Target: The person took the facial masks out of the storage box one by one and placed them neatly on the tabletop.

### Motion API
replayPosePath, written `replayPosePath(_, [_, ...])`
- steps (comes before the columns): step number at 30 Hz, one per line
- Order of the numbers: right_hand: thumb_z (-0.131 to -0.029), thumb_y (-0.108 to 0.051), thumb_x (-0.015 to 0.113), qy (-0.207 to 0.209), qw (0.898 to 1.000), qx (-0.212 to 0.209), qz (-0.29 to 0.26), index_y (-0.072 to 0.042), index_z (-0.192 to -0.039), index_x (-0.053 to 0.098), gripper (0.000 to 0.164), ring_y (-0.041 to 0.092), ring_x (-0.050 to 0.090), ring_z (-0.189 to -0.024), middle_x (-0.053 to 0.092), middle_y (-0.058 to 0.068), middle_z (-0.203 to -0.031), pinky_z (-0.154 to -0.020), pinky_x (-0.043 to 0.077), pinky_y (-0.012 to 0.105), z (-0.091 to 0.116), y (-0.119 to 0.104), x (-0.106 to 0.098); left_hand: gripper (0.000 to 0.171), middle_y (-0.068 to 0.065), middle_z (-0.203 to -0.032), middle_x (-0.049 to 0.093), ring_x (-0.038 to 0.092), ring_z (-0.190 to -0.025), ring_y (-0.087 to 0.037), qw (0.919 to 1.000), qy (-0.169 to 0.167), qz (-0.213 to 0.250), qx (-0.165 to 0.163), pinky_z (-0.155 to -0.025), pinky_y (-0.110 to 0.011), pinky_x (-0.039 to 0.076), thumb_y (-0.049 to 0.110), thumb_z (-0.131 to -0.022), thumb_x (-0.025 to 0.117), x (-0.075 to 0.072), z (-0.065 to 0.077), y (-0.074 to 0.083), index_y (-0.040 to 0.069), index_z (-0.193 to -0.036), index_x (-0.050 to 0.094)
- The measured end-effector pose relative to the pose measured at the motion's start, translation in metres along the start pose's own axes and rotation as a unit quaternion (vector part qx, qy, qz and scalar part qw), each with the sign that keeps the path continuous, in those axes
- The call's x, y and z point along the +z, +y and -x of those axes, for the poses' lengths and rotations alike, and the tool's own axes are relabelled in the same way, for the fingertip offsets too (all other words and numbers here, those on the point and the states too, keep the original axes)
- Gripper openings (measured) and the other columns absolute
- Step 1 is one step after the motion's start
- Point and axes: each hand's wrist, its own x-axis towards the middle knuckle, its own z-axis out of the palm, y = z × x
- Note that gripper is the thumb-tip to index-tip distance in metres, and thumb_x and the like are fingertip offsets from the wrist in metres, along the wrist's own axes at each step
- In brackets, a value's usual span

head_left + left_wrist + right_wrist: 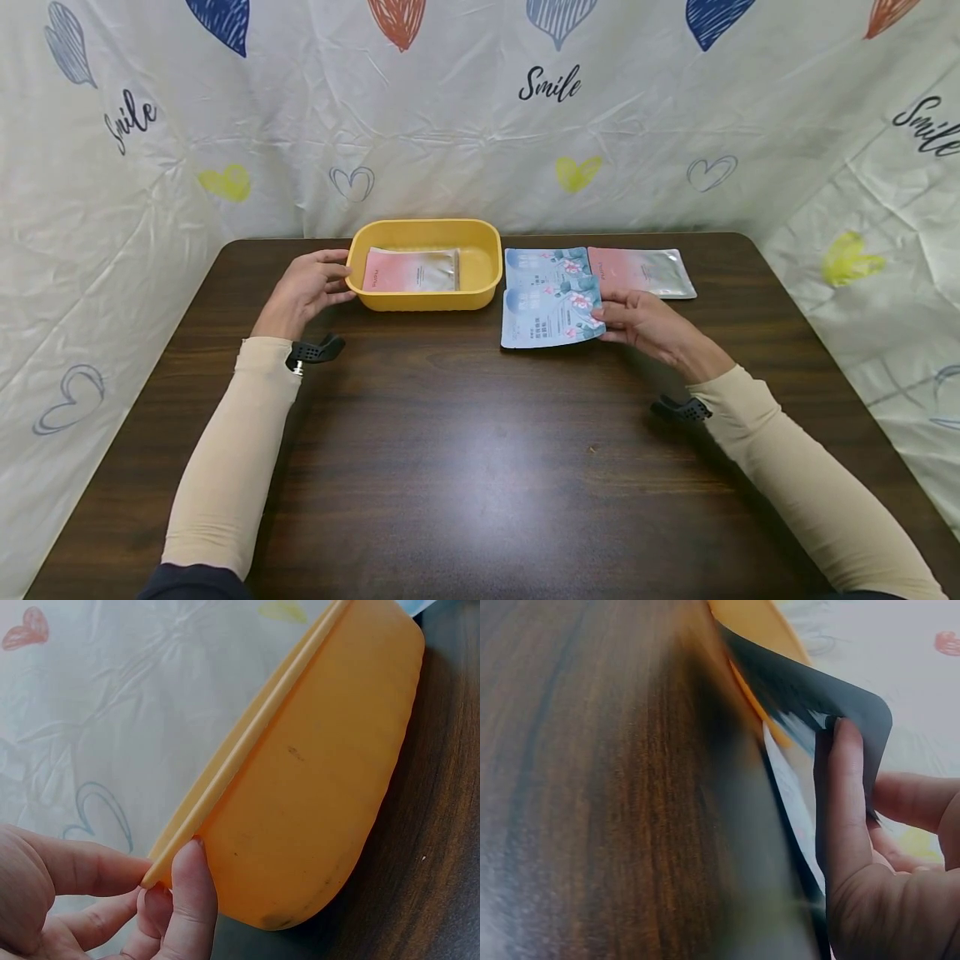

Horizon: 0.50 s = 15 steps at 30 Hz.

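Note:
My left hand (302,290) pinches the left rim of a yellow plastic basket (427,302), thumb on its outer wall in the left wrist view. Inside the basket lies a pink-and-silver sachet (408,272). My right hand (654,327) pinches the right edge of a light blue sachet (551,323) with a flower print. Its dark underside (817,686) faces the right wrist camera, with the thumb against it. Another blue sachet (540,260) lies behind, partly covered by the held one. To its right rests a second pink-and-silver sachet (651,271), partly hidden behind the right fingers.
Everything stands near the back edge of a dark wooden table (465,433). A white cloth (450,142) printed with hearts and "Smile" hangs behind and along both sides.

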Motion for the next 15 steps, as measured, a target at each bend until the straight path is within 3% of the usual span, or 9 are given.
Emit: replayPosePath(15, [-0.104,-0.006,0.056,0.023,0.998,0.038,0.043,0.008,-0.149,0.030,0.054,0.014,0.070,-0.098,0.070,0.001,-0.113,-0.086,0.060,0.031,0.0055,0.0029,0.0019,0.050,-0.012,-0.139,0.048,0.055,-0.115,-0.028,1.0000,-0.001,0.005,0.005,-0.080,-0.027,0.060,0.008,-0.103,0.057,0.0005,-0.0008,-0.0006,0.012,-0.152,0.046])
